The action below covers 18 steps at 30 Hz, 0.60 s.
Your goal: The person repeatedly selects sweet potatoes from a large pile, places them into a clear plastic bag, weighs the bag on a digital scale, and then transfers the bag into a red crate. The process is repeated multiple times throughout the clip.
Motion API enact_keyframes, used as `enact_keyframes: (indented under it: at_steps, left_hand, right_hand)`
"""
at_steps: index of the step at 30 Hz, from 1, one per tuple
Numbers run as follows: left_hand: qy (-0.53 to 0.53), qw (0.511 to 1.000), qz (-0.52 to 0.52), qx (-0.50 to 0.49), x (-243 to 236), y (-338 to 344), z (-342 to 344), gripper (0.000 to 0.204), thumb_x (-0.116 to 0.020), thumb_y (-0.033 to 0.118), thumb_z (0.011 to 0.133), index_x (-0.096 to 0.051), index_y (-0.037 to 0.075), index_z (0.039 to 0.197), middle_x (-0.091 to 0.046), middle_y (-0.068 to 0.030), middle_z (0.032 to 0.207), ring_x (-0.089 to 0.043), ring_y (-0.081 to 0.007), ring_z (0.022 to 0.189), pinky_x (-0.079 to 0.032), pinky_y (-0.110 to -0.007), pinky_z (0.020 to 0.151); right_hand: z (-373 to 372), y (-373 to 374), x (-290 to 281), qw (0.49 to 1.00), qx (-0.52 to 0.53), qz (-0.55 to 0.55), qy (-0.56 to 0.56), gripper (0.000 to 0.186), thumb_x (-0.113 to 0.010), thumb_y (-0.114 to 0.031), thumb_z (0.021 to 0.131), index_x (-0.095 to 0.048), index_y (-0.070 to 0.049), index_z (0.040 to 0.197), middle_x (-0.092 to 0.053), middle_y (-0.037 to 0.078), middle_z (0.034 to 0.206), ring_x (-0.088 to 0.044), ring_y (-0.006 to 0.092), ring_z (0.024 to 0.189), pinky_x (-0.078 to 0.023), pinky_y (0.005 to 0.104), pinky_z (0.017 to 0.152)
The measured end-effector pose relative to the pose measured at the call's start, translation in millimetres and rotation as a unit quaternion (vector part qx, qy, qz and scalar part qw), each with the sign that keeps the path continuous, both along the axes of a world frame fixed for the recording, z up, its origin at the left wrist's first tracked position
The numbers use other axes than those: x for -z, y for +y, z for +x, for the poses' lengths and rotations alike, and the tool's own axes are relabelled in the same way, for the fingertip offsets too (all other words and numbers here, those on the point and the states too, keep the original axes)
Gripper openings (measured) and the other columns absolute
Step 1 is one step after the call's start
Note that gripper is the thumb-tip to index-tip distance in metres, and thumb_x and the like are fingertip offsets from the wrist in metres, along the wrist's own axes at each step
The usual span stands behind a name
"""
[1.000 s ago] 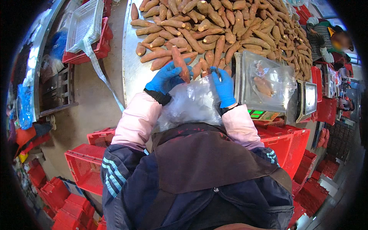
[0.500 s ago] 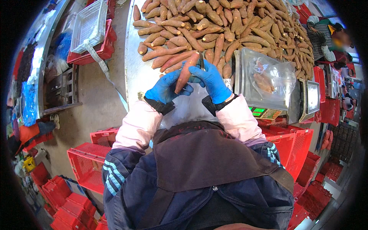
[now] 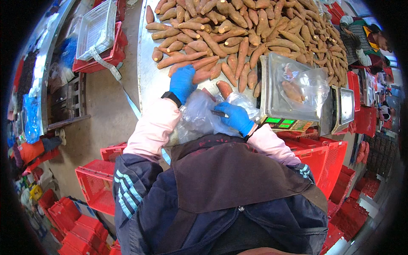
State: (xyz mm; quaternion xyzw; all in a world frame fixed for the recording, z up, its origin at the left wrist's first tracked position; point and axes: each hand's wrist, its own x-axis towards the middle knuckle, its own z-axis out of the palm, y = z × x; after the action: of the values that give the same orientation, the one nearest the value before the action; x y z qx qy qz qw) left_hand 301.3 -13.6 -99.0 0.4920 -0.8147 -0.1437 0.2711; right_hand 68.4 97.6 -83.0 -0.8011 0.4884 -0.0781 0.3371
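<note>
My left hand (image 3: 182, 84), in a blue glove, lies on the reddish sweet potatoes (image 3: 202, 76) at the near edge of the pile. Its fingertips are hidden, so whether they grip one cannot be told. A clear plastic bag (image 3: 193, 112) sits crumpled on the table just in front of me. Over its right side, my right hand (image 3: 236, 119), gloved in blue too, is closed around a small dark knife (image 3: 219, 113) that is partly covered by the fingers. One sweet potato (image 3: 224, 89) rests at the bag's far edge, its cut end facing up.
A big pile of sweet potatoes (image 3: 272, 29) covers the far table. To the right stands a scale (image 3: 265, 85) with a bagged sweet potato (image 3: 292, 91) on its pan. Red crates (image 3: 95, 180) stand on both sides, and a white basket (image 3: 95, 29) at far left. Another person (image 3: 361, 40) is at far right.
The sweet potato held up between both hands is no longer in them. My left hand has moved left onto the pile's near edge; my right hand has dropped toward me, over the bag.
</note>
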Motion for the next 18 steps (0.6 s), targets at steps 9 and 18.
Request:
enact_keyframes:
  at_steps: [9,18]
  left_hand:
    - [-0.249,0.967,0.046,-0.004,12,-32,-33,0.012,-0.056,0.010,0.079,-0.063,0.004,0.087,-0.061,-0.0160,0.088,-0.064,-0.0283,0.073,-0.052,-0.039,0.058]
    - [-0.204,0.974,0.088,0.043,19,-26,-40,0.011,-0.055,0.011,0.081,-0.062,0.003,0.084,-0.063,-0.0173,0.082,-0.064,-0.0293,0.067,-0.051,-0.039,0.057]
  right_hand:
    - [-5,2,10,0.997,-0.001,0.058,-0.041,0.033,-0.060,-0.013,0.080,-0.063,-0.018,0.112,-0.063,0.009,0.104,-0.061,0.0282,0.093,-0.048,0.0336,0.080]
    - [-8,7,11,0.994,0.025,0.058,-0.090,0.027,-0.060,-0.030,0.082,-0.065,-0.016,0.105,-0.063,0.012,0.098,-0.060,0.0329,0.088,-0.048,0.0376,0.076]
